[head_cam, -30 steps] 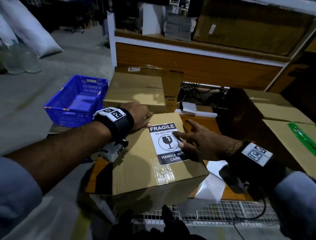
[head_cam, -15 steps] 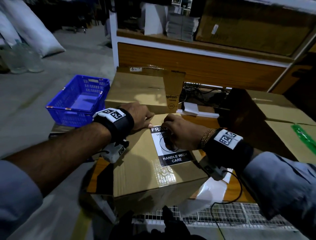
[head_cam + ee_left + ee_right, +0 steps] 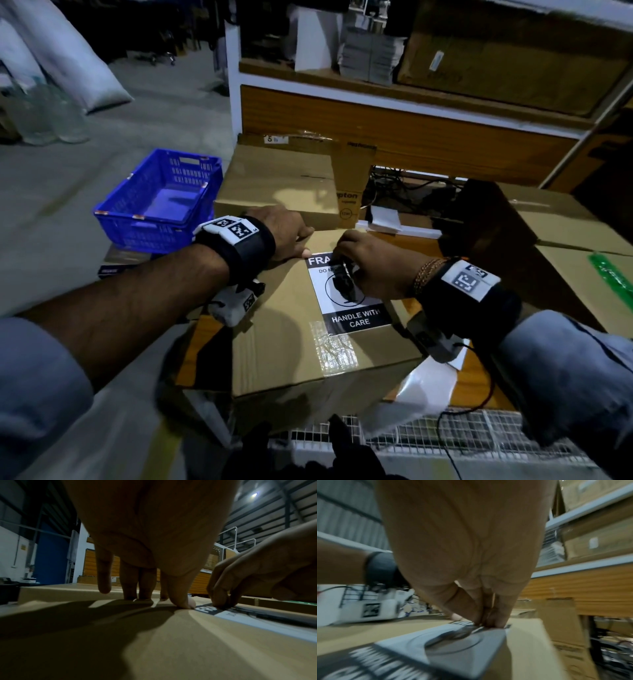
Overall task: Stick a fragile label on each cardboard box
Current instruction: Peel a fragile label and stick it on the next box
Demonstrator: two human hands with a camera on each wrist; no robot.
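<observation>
A cardboard box [image 3: 291, 342] lies in front of me with a black-and-white fragile label [image 3: 356, 317] on its top. My left hand [image 3: 287, 236] rests on the box just left of the label, its fingers straight and its fingertips [image 3: 130, 596] down on the cardboard [image 3: 154, 642]. My right hand [image 3: 370, 263] hovers over the label's upper part with its fingers curled. Its bunched fingertips [image 3: 223, 604] pinch at the label's top edge [image 3: 240, 616]. In the right wrist view the fingertips [image 3: 488, 623] meet at the label [image 3: 453, 649] near its top right corner.
A blue plastic crate [image 3: 161, 202] stands at the left. More cardboard boxes sit behind [image 3: 281, 181] and to the right [image 3: 582, 274], one with a green strip. A white backing sheet [image 3: 424, 387] hangs off the front right. A wooden shelf [image 3: 411, 102] runs along the back.
My right hand moved from lying with spread fingers at the label's right side to the label's top, and its fingers curled there. My left hand stayed where it was.
</observation>
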